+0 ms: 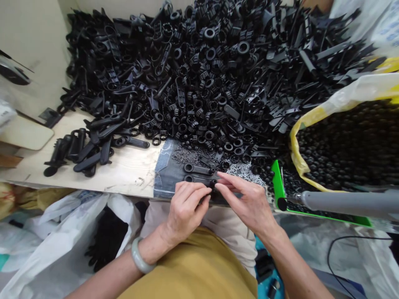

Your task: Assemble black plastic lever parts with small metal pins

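Note:
Two long black plastic handles (199, 169), each with a round ring end, lie side by side on a dark denim cloth (164, 170). My left hand (188, 207) is bent over the nearer handle, thumb and fingertips drawn together by its right end; whatever they pinch is hidden. From the right, my right hand (246, 199) reaches in with thumb and forefinger stretched and a gap between them. Their tips are close to the right ends of both handles, where a small dark round piece (213, 182) shows.
Black plastic parts (187, 74) form a large heap at the back. Silver pins (246, 171) lie right of the handles. Several longer black pieces (93, 151) rest at left. A yellow-edged bag (299, 141) of black balls, a green tray (278, 180) and a grey cylindrical tool (339, 201) occupy the right.

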Available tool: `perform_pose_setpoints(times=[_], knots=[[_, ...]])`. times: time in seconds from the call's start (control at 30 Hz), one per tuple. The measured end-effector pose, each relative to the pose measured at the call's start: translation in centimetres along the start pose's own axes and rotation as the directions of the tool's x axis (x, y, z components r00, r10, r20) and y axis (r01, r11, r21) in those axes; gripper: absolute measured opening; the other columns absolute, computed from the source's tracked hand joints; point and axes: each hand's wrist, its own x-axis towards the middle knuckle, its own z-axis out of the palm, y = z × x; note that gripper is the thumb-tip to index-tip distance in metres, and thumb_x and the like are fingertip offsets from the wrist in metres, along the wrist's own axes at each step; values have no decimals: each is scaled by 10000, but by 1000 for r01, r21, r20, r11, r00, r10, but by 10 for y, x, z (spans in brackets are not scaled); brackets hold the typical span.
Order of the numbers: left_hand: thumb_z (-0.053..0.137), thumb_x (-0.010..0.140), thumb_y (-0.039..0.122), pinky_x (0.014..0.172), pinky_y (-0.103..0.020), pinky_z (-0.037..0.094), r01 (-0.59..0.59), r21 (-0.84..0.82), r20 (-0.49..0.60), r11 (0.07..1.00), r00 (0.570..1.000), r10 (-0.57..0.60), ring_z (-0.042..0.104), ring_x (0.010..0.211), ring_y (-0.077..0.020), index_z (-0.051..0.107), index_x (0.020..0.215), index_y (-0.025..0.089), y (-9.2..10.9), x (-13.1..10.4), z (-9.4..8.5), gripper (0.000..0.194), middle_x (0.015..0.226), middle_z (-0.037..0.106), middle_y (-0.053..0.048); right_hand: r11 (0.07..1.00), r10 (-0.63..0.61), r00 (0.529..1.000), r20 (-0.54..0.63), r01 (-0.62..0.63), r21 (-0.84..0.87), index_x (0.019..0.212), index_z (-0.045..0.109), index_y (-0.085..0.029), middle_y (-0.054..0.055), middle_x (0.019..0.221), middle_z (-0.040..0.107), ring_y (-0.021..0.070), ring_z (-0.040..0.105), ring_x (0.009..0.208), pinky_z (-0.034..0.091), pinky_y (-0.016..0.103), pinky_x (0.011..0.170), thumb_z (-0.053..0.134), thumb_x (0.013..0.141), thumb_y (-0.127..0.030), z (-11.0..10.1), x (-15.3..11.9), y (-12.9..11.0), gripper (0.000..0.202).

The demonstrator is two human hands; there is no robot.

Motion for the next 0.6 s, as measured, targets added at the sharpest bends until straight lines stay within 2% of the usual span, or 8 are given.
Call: perform_pose_setpoints(times=[0.17,0.27,0.4,0.6], knots=[[634,952,107,825,-355,509,-13,8,63,1000,998,13,678,877,-178,687,1100,191,7,12,4,178,949,732,-51,999,33,995,-96,-31,23,1052,750,-214,12,932,792,140,753,775,593,257,770,641,982,-213,-11,-20,0,129],[627,949,108,813,-358,510,-33,22,110,999,993,30,674,866,-185,696,1099,176,7,16,8,178,936,727,-60,996,65,995,-69,-60,72,1046,746,-229,1,913,779,135,740,768,581,255,741,627,990,-207,-4,-33,3,133],[624,958,116,805,-352,493,-20,13,153,1000,988,18,678,852,-180,689,1095,178,7,17,10,163,925,733,-50,985,111,993,-33,-105,137,1144,728,-238,18,1001,773,149,734,834,579,268,760,612,1001,-232,9,-38,7,185],[633,975,148,814,-347,453,29,32,170,999,985,-34,676,853,-170,658,1082,193,7,16,8,120,936,747,-19,983,86,996,-8,-83,164,1038,742,-225,26,939,770,157,729,812,557,260,739,579,1006,-212,15,-30,7,167]])
